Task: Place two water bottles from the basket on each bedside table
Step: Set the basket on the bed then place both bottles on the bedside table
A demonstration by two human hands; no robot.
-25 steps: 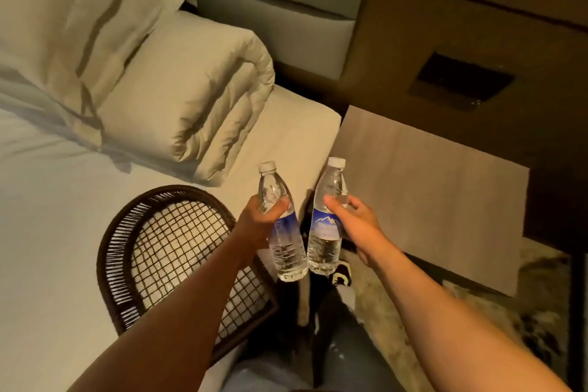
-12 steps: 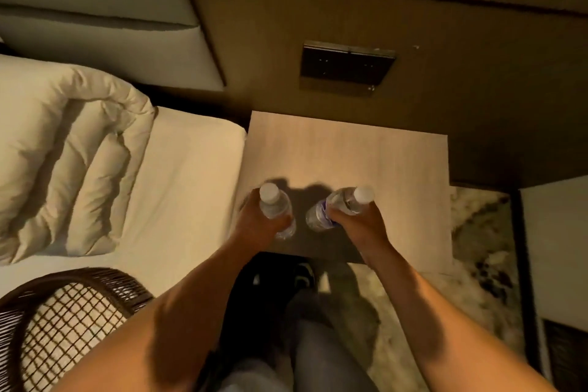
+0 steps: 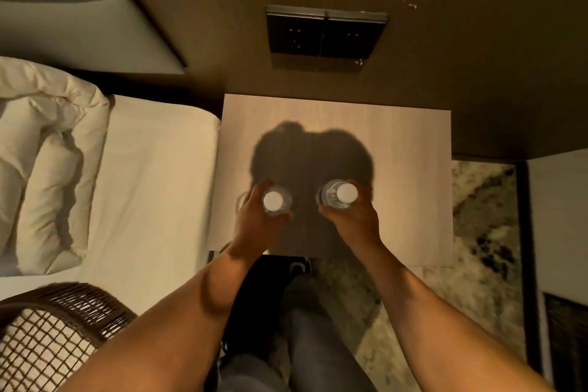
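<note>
a: i'm looking straight down on the bedside table [image 3: 397,143] now. my left hand [image 3: 254,226] is wrapped around the left bottle [image 3: 273,200], fingers curled tight on its body, white cap facing the camera.

b: and the other one?

a: right hand [image 3: 356,219] is closed round the right bottle [image 3: 342,194] the same way, both upright, side by side but apart, over the near half of the tabletop.

b: are they touching the wood?

a: can't tell from above, the bases are hidden under the caps and my fingers. a dark shadow spreads on the table just beyond them.

b: where's the basket?

a: basket [image 3: 47,328] sits on the bed [image 3: 152,184] at lower left, its wicker rim in view. a dark switch panel [image 3: 324,32] is on the wall behind the table.
</note>
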